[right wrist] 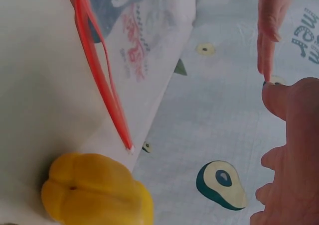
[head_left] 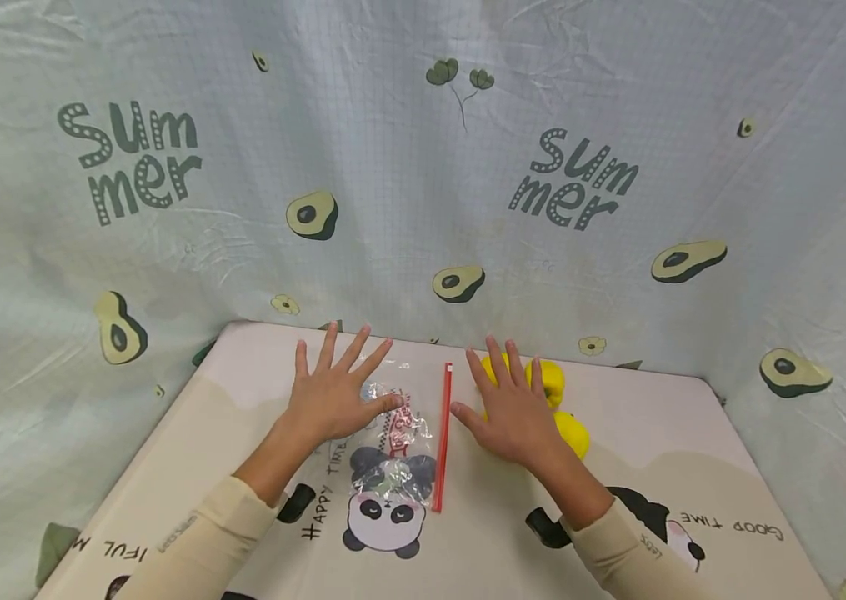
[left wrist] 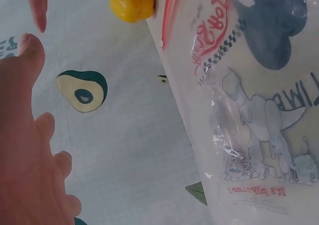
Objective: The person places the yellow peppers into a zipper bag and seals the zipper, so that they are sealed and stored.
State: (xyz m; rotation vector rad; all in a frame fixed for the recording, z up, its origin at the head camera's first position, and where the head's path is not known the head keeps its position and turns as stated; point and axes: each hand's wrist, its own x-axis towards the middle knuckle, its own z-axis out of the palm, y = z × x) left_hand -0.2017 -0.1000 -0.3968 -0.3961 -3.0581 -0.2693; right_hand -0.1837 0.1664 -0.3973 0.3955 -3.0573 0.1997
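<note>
The backdrop cloth (head_left: 423,208) read "Summer" twice, at its upper left and upper right. The surface (head_left: 483,533) bore "#HAPPY TIME" beside a panda print near its front edge, and "GOOD TIME" toward its right front corner.

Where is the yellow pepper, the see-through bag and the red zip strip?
yellow pepper (right wrist: 94,192), right wrist view, on its rounded top near the dimple.
see-through bag (head_left: 392,450), head view, on its crinkled middle.
red zip strip (head_left: 443,437), head view, halfway along the strip.
</note>
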